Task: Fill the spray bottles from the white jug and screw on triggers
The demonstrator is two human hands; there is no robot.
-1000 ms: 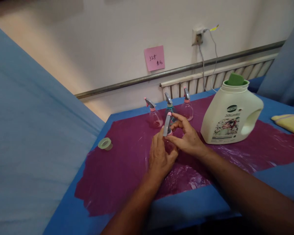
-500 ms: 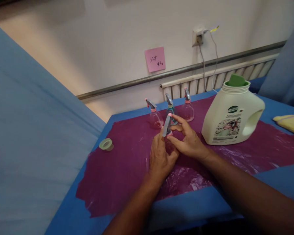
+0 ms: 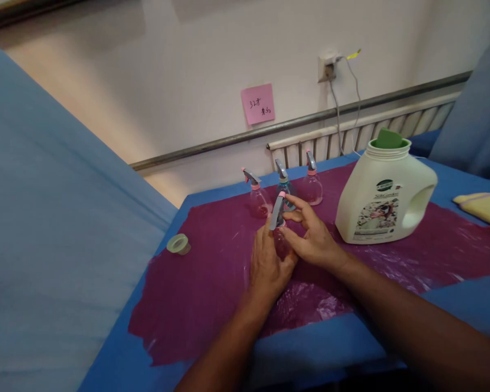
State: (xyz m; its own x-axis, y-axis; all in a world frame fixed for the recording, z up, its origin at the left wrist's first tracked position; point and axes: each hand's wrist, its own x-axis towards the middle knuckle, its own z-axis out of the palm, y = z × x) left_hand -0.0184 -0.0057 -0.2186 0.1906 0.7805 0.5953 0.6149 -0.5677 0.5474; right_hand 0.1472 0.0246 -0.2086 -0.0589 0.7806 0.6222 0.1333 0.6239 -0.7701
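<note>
A clear spray bottle with a grey and pink trigger head [image 3: 277, 211] stands upright on the purple plastic sheet [image 3: 212, 283]. Around its body, my left hand [image 3: 267, 264] is closed. My right hand [image 3: 310, 234] has its fingers at the collar and head of the same bottle, which hide part of it. Just behind stand three more spray bottles: a clear one [image 3: 259, 202] on the left, a blue one [image 3: 288, 191] in the middle, partly covered by my fingers, and another clear one [image 3: 313, 188] on the right.
A large cream detergent jug [image 3: 351, 218] with a green piece in its mouth stands to the right. A pale green cap [image 3: 178, 244] lies on the left of the sheet. At the far right is a folded yellow cloth [image 3: 484, 208]. The wall and a pipe [image 3: 228, 140] bound the back.
Both hands stay on the spray bottle with almost the same grip. The whole view has shifted slightly.
</note>
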